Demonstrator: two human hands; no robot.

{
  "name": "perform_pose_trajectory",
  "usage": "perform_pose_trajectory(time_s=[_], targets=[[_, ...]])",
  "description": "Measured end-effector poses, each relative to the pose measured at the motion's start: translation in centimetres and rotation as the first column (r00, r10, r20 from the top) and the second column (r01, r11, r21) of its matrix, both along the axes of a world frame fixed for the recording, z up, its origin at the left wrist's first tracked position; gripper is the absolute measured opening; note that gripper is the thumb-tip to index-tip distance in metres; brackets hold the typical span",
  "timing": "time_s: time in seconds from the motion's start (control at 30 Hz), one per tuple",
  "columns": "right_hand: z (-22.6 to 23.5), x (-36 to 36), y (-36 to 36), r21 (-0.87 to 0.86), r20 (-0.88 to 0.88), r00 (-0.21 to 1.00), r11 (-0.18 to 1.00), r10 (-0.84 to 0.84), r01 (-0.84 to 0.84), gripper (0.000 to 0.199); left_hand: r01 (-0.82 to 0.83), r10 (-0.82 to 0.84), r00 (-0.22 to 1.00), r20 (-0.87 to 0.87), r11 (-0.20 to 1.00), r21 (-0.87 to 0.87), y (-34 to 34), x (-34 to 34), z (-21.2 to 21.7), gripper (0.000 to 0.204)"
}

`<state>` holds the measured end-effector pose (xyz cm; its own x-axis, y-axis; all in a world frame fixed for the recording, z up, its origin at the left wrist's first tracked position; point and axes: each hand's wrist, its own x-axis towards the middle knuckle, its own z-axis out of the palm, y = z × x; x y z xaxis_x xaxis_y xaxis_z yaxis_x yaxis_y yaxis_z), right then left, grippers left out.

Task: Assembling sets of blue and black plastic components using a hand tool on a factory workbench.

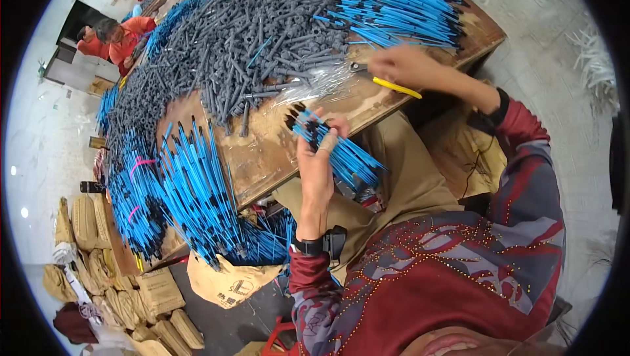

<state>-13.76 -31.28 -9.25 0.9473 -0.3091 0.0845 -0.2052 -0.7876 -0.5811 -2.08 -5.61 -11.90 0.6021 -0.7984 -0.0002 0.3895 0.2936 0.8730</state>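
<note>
My left hand [316,169] is closed around a bundle of thin blue rods with black ends [351,159], held slanted just off the table's near edge. The thumb presses across the rods. To the right, my right hand [410,67] is over the table edge, its fingers smeared by motion. Beside and partly under it is a tool with yellow handles [397,87] and a dark metal head; whether my fingers grip it cannot be made out. Clear thin plastic strips [321,87] lie on the wooden table [259,162] between my two hands.
Grey plastic tubular parts [243,34] are heaped across the table. More blue rods [400,1] lie at the far right, with standing bundles [197,188] at the left. Tan sacks [85,225] are stacked on the left floor. People in red [128,34] sit at the far left.
</note>
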Motion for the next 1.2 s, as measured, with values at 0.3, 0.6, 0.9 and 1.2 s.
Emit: perform_pose_trajectory(time_s=[0.3, 0.6, 0.9, 1.2], targets=[[-5.0, 10.6, -8.3, -0.659, 0.1, 0.962, 0.708, -0.254, 0.255, 0.026, 0.14, -0.146, 0.96, -0.24, 0.989, -0.043, 1.0, 1.8, 0.6, 0.046], [-0.9, 5.7, -15.6, -0.13, 0.596, 0.757, 0.899, -0.266, 0.419, 0.029, 0.071, -0.067, 0.996, -0.05, 0.994, 0.078, 1.1, 1.0, -0.6, 0.035], [1.8, -0.2, 1.9, 0.502, 0.445, 0.851, 0.864, -0.277, 0.019, 0.036, -0.046, 0.044, 0.996, -0.075, 0.999, -0.026, 2.2, -0.5, 1.9, 0.034], [-3.8, -0.6, 17.6, 0.82, 0.36, 0.917, 0.527, -0.17, -0.224, 0.024, -0.338, 0.338, 0.934, 0.115, 0.941, -0.025, 4.6, -2.2, 1.8, 0.024]])
